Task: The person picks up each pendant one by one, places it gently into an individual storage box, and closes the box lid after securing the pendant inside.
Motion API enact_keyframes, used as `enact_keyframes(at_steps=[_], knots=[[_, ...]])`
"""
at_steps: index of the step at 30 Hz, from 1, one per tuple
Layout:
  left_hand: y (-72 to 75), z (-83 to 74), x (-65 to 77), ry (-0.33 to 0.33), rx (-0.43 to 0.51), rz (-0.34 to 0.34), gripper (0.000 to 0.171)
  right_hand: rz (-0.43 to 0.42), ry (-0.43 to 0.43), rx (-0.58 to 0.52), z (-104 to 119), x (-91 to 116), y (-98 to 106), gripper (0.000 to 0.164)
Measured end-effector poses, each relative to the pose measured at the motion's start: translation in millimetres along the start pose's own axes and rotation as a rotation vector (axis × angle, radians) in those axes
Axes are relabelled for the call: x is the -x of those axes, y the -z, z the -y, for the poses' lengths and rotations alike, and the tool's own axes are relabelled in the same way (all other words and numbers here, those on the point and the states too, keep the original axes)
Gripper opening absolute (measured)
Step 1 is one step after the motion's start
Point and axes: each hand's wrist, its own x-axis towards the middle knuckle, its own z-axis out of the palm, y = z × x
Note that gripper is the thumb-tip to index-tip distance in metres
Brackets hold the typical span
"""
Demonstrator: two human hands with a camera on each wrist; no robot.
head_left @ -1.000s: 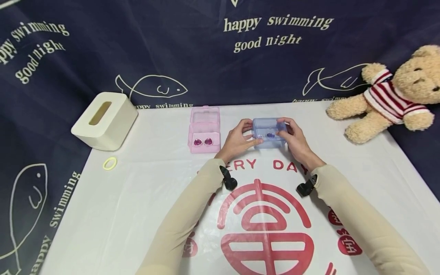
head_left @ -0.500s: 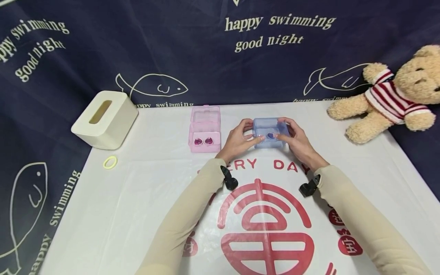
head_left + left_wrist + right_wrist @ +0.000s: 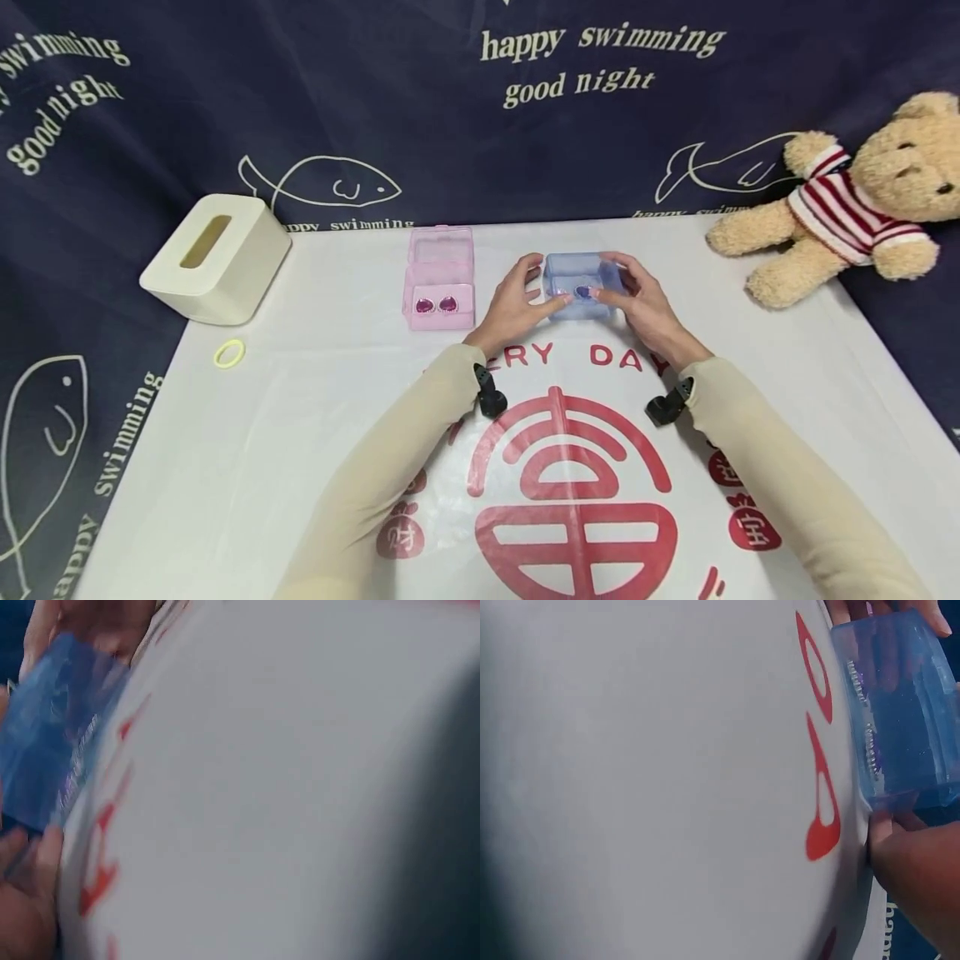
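Observation:
A see-through blue plastic box (image 3: 577, 268) sits toward the back of the white table, its lid raised at the rear. Inside, near the front, lies a purple gem piece (image 3: 583, 292) with a sparkly rim; the right wrist view shows two such beaded pieces through the wall. My left hand (image 3: 516, 307) holds the box's left side, thumb at the front and fingers around the side. On the other side my right hand (image 3: 647, 304) grips the right side, its thumb reaching over the front beside the gem and its fingers behind. The hands partly hide the box's sides.
Left of the hands stands an opened pink box (image 3: 441, 271) with two magenta gem pieces (image 3: 447, 305). A cream tissue box (image 3: 225, 267) and a yellow ring (image 3: 229, 353) are at far left. A teddy bear (image 3: 847, 208) in a striped shirt leans at the right.
My right thumb has shifted left along the box's front, closer to the gem. The front of the blue box looks less tilted than a second ago. The head view has shifted slightly.

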Motion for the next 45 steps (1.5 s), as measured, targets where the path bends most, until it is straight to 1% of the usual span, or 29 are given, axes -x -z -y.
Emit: enact_keyframes(at_steps=[2, 3, 5, 7, 9, 10, 11, 12, 14, 16, 18, 20, 21, 23, 26, 27, 29, 32, 34, 36, 42, 45], knots=[[4.1, -8.8, 5.4, -0.028, -0.038, -0.036, 0.082, -0.013, -0.030, -0.055, 5, -1, 0, 0.076], [7.2, -16.2, 8.9, -0.049, -0.062, -0.052, 0.082, -0.032, -0.039, -0.087, 9, -1, 1, 0.077], [16.8, -33.7, 15.6, -0.120, -0.110, -0.079, 0.079, -0.098, -0.028, -0.146, 18, -1, 0, 0.076], [33.2, -54.9, 22.4, -0.199, -0.156, -0.090, 0.075, -0.195, 0.054, -0.160, 31, -1, -3, 0.069], [55.5, -73.8, 28.6, -0.264, -0.192, -0.107, 0.072, -0.298, 0.170, -0.151, 46, -1, -11, 0.060], [67.9, -79.8, 31.2, -0.286, -0.209, -0.122, 0.072, -0.337, 0.231, -0.151, 54, 0, -17, 0.057], [80.9, -83.6, 34.3, -0.292, -0.225, -0.142, 0.073, -0.364, 0.288, -0.149, 63, 1, -24, 0.054], [94.0, -84.9, 37.5, -0.289, -0.237, -0.164, 0.073, -0.368, 0.337, -0.164, 70, 2, -31, 0.053], [119.2, -78.9, 44.8, -0.258, -0.256, -0.214, 0.076, -0.335, 0.378, -0.207, 84, 5, -48, 0.051], [140.5, -64.3, 53.4, -0.198, -0.271, -0.248, 0.080, -0.276, 0.381, -0.246, 94, 5, -68, 0.052], [156.4, -45.0, 63.7, -0.127, -0.271, -0.259, 0.088, -0.219, 0.350, -0.267, 98, 1, -89, 0.054], [165.3, -24.1, 73.7, -0.067, -0.235, -0.244, 0.094, -0.191, 0.285, -0.272, 97, -6, -109, 0.055], [167.3, -14.2, 77.5, -0.040, -0.198, -0.232, 0.096, -0.181, 0.245, -0.269, 94, -11, -119, 0.057], [167.9, 2.3, 82.3, -0.001, -0.093, -0.204, 0.099, -0.164, 0.137, -0.276, 88, -20, -136, 0.059], [163.3, 18.3, 82.0, 0.022, 0.073, -0.176, 0.099, -0.133, -0.036, -0.284, 77, -34, -157, 0.061], [161.5, 21.2, 80.8, 0.028, 0.105, -0.170, 0.099, -0.119, -0.080, -0.297, 74, -38, -163, 0.063], [158.5, 27.2, 78.6, 0.034, 0.110, -0.171, 0.098, -0.088, -0.140, -0.324, 68, -44, -175, 0.067], [153.5, 34.3, 76.3, 0.056, 0.057, -0.180, 0.094, -0.046, -0.171, -0.345, 63, -50, -186, 0.073], [151.2, 38.1, 75.7, 0.070, 0.016, -0.191, 0.090, -0.023, -0.172, -0.353, 61, -51, -189, 0.075], [150.2, 40.6, 75.4, 0.070, 0.003, -0.196, 0.087, -0.008, -0.166, -0.348, 62, -52, -190, 0.075], [148.9, 42.2, 73.3, 0.053, 0.009, -0.193, 0.083, -0.008, -0.168, -0.323, 68, -55, -183, 0.066], [147.8, 41.7, 73.2, 0.046, 0.006, -0.201, 0.083, 0.000, -0.148, -0.321, 70, -57, -180, 0.060]])
